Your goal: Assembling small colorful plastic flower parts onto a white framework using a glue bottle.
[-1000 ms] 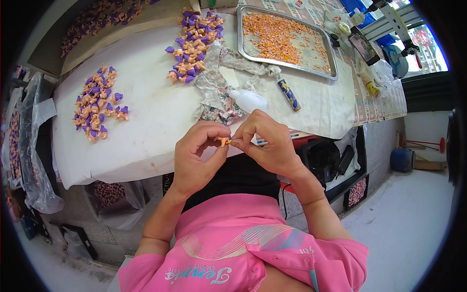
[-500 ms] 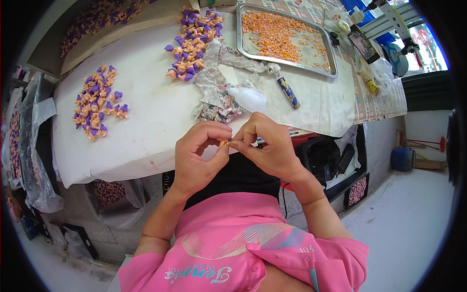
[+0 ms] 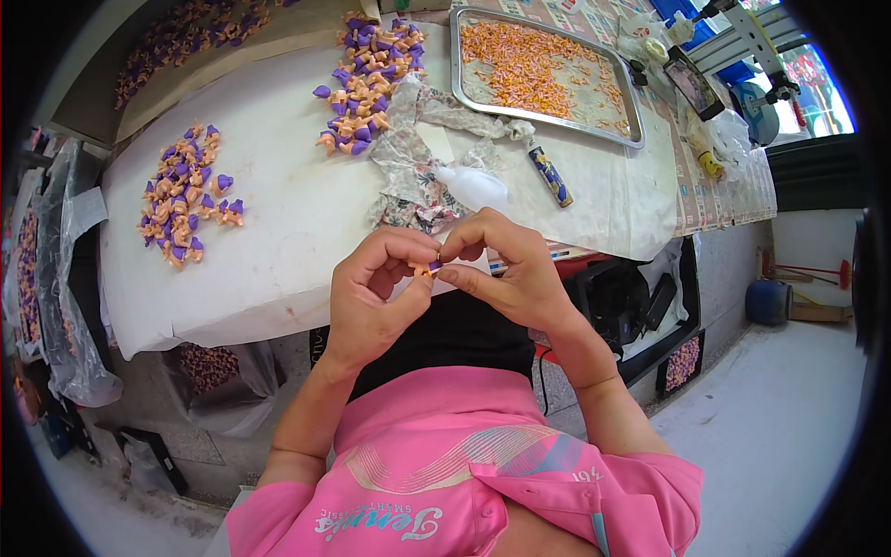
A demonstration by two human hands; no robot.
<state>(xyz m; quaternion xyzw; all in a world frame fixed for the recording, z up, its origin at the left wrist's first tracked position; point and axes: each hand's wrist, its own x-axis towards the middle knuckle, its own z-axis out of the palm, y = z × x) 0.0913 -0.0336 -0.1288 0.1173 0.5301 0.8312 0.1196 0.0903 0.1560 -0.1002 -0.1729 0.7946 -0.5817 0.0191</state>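
Over the near edge of the table, a small peach and purple plastic figurine part is pinched between the thumb and fingers of my left hand. My right hand meets it from the other side, thumb and forefinger closed around its purple end. Any smaller piece between those right fingertips is too small to make out. Similar peach and purple parts lie in a loose pile on the left of the table and a longer pile at the back.
A metal tray of tiny orange and pink pieces sits at the back right. Before it are a crumpled floral cloth, a white squeeze bulb and a blue tube. A phone on a stand is at far right.
My right forefinger has lifted and bent over the top of the part, and its thumb has shifted slightly. More of the part now shows between my hands.
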